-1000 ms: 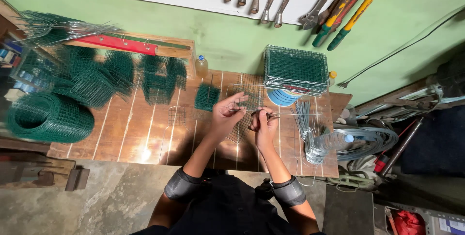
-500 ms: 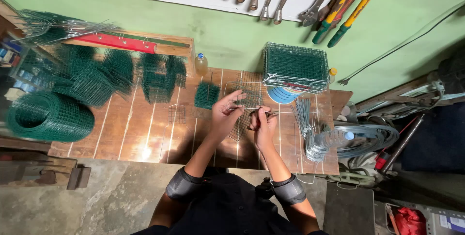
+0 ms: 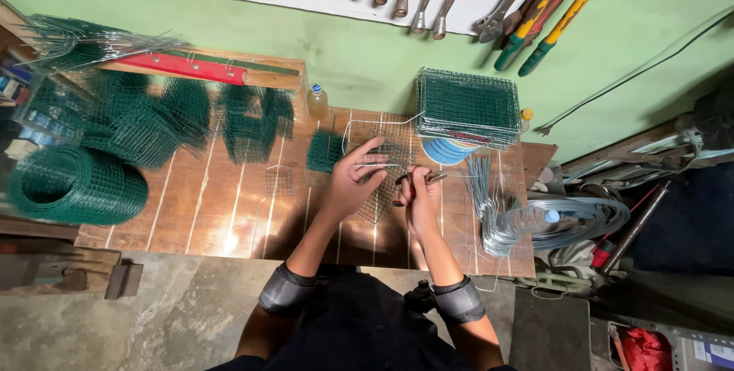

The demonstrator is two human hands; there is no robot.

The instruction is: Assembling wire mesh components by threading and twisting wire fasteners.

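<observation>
Seen from above, a person's left hand (image 3: 353, 180) presses spread fingers flat on a bare wire mesh panel (image 3: 380, 168) at the middle of the wooden workbench (image 3: 206, 210), steadying it, while the right hand (image 3: 419, 193) grips pliers (image 3: 428, 179) closed at its edge.

A roll of dark green wire mesh (image 3: 73, 185) lay at the left of the frame, its grid of small squares plain to see. More green mesh pieces (image 3: 183, 115) spread across the reddish-brown striped wooden table (image 3: 214, 210). A long red bar (image 3: 187, 67) sat upper left. The wall (image 3: 359, 46) was pale green. A stack of green mesh panels (image 3: 468, 105) stood upper centre over a blue-and-white disc (image 3: 443, 151). Silvery grey wire (image 3: 489, 203) lay at the right. The small bottle (image 3: 316, 102) was yellowish with a blue cap.
</observation>
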